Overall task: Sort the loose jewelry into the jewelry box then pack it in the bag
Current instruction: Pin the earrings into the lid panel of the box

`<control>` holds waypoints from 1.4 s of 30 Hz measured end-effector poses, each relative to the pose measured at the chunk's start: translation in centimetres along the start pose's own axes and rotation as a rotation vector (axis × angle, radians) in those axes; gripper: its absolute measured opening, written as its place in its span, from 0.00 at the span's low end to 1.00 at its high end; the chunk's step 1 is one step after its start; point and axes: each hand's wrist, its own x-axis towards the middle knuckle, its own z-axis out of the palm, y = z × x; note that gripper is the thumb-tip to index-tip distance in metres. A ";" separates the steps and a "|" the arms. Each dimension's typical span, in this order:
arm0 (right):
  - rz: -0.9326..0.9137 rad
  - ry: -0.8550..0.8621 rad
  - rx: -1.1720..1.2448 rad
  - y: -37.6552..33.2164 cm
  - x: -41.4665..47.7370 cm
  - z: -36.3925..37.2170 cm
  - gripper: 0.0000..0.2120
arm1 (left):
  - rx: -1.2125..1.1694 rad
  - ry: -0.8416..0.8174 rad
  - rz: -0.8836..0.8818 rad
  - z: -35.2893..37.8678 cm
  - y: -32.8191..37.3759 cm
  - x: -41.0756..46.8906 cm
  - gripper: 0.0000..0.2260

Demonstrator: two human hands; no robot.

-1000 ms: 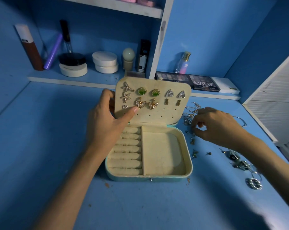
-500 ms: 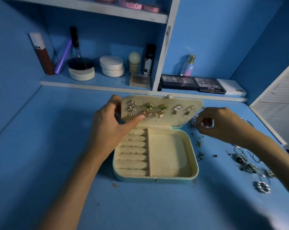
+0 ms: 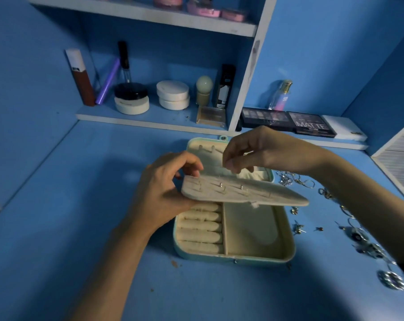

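Observation:
A mint jewelry box (image 3: 286, 230) lies open on the blue desk, with cream ring rolls at left and a bare tray at right. Its cream earring panel (image 3: 242, 193) is folded forward over the base, back side up, with earring posts poking through. My left hand (image 3: 164, 193) grips the panel's left edge, thumb on top. My right hand (image 3: 254, 151) hovers above the panel with fingertips pinched together; whatever they pinch is too small to make out. The open lid (image 3: 203, 149) lies behind. Loose jewelry (image 3: 358, 237) is scattered on the desk to the right.
A low shelf (image 3: 150, 121) behind the box holds cosmetics: white jars (image 3: 173, 95), tubes, a perfume bottle (image 3: 281, 96) and makeup palettes (image 3: 289, 122). A white louvred panel (image 3: 400, 158) stands at the right edge. Blue walls enclose the desk at left and back.
The earring panel has swung from upright to folded forward, back side up. My right hand left the jewelry pile and moved up and left over the panel. The camera tilted up.

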 end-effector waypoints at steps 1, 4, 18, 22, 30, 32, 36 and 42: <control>0.005 -0.043 0.001 -0.2 0.3 0.2 0.03 | 0.002 0.000 -0.004 0.0 0.0 0.0 0.18; 0.002 -0.133 -0.009 -0.5 0.9 0.4 0.03 | 0.032 0.002 -0.003 0.0 0.1 -0.2 0.17; -0.001 -0.190 0.005 -0.7 1.2 0.3 0.05 | 0.088 0.052 0.006 0.2 0.3 -0.4 0.17; -0.012 -0.195 -0.022 -1.0 1.2 0.2 0.06 | 0.065 0.059 -0.009 0.3 0.2 -0.4 0.17; -0.028 -0.190 -0.106 -1.0 1.2 0.6 0.06 | 0.051 0.038 -0.006 0.2 0.3 -0.5 0.20; -0.027 -0.201 -0.118 -1.1 1.2 0.5 0.05 | 0.042 0.039 -0.011 0.2 0.3 -0.5 0.21; -0.031 -0.216 -0.134 -1.3 1.5 0.4 0.06 | 0.034 0.031 -0.016 0.2 0.2 -0.6 0.23; -0.033 -0.221 -0.167 -1.7 1.5 0.5 0.06 | 0.050 0.026 -0.014 0.1 0.4 -0.6 0.26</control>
